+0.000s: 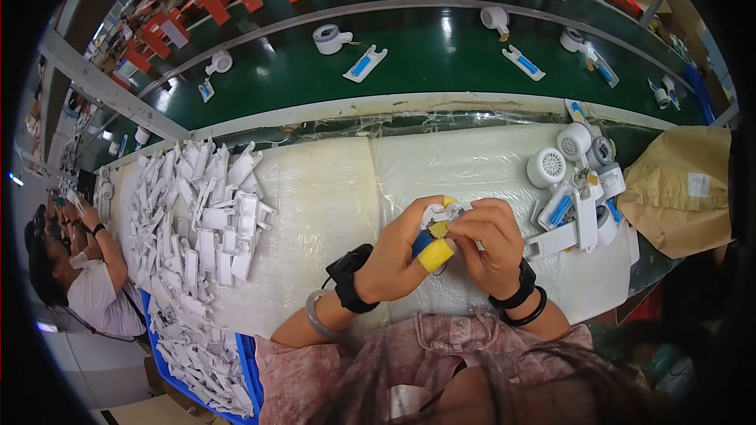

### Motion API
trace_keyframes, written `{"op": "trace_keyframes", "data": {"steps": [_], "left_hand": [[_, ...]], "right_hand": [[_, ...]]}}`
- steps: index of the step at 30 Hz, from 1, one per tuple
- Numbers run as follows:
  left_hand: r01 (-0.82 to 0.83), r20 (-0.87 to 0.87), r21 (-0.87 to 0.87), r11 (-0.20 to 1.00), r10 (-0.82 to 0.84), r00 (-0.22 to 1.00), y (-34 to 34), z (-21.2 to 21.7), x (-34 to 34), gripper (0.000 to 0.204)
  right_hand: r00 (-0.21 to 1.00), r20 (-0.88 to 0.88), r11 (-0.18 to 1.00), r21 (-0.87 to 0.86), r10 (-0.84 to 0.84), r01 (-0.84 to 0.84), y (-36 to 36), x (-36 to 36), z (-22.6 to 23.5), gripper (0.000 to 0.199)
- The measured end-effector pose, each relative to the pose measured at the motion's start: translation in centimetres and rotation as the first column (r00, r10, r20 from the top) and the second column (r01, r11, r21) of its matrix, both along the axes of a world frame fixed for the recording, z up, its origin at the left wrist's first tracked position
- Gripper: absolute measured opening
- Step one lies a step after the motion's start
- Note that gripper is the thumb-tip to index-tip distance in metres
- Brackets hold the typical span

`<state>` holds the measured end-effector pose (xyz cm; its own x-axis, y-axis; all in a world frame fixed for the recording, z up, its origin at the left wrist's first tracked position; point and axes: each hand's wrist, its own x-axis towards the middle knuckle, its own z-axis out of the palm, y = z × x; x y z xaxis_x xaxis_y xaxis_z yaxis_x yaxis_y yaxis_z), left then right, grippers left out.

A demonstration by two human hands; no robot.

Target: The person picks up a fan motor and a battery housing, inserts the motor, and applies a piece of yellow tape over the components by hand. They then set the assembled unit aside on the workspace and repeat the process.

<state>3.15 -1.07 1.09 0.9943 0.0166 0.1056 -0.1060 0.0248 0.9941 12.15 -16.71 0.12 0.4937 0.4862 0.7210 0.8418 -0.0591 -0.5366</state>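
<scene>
The left hand (394,258), yellow wraps on its digits, holds a small white plastic part (433,211) with a blue cylinder (423,244) and a yellowish square piece (439,229) above the pale film-covered worktop (315,197). The right hand (490,245) narrows beside that piece; its grip I cannot tell. From there, white plastic shells (205,220) heap at nine o'clock, round white fans (573,142) at two.

Person wears pink mottled garment (465,330). Above garment, to left: grey bangle (315,313), black boxy wristband (349,275), yellow finger wraps (435,254) on left hand (394,256). Above garment, to right: black strap (520,287), thin black bracelet (542,303).
</scene>
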Motion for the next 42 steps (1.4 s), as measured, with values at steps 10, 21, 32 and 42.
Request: {"op": "trace_keyframes", "data": {"steps": [10,21,32,42], "left_hand": [[-0.119,0.051,0.209,0.971,0.111,0.993,-0.4,-0.9,0.0,0.039],[-0.188,0.118,0.317,0.929,0.158,0.980,-0.3,-0.8,0.0,0.030],[-0.085,-0.095,-0.121,0.989,0.074,0.993,-0.3,-1.1,0.4,0.028],[-0.228,-0.043,0.261,0.938,0.247,0.968,1.2,-1.0,0.7,0.024]], "right_hand": [[1.000,0.012,1.000,-0.011,-0.002,0.002,0.0,0.0,0.3,0.029],[1.000,0.011,1.000,-0.010,0.000,0.000,0.2,-0.3,0.0,0.028],[1.000,-0.002,0.999,-0.044,-0.002,0.002,-0.1,-0.1,0.2,0.028],[0.999,0.009,0.997,-0.075,-0.034,0.035,-0.6,-0.7,1.6,0.041]]}}
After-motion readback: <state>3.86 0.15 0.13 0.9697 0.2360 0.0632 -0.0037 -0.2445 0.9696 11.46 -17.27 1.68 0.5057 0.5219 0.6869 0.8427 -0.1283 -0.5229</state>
